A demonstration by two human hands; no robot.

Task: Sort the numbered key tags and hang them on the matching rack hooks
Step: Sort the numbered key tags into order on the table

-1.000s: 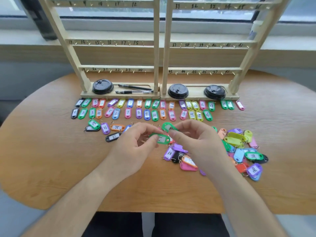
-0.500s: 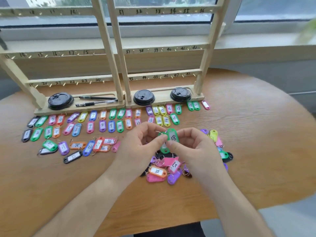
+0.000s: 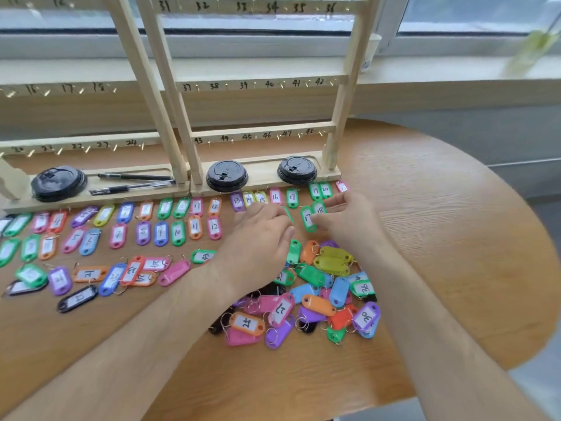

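Head view: the right hand (image 3: 343, 217) has its grip closed on green tag 18 (image 3: 319, 209), pinched at the fingertips. At its 9 o'clock the left hand (image 3: 261, 235) seems to hold an edge-on green tag (image 3: 289, 214) in curled fingers. Tag 18's long axis runs roughly 6 to 12, label up, beside lower tag 17 (image 3: 307, 219). Best lay it flat on the bench (image 3: 440, 238), parallel to its neighbours, in the row gap before tag 19 (image 3: 315, 190).

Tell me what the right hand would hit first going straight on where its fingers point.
Likely the green 17 tag, right beside the 18 tag the right hand pinches; depth is unclear.
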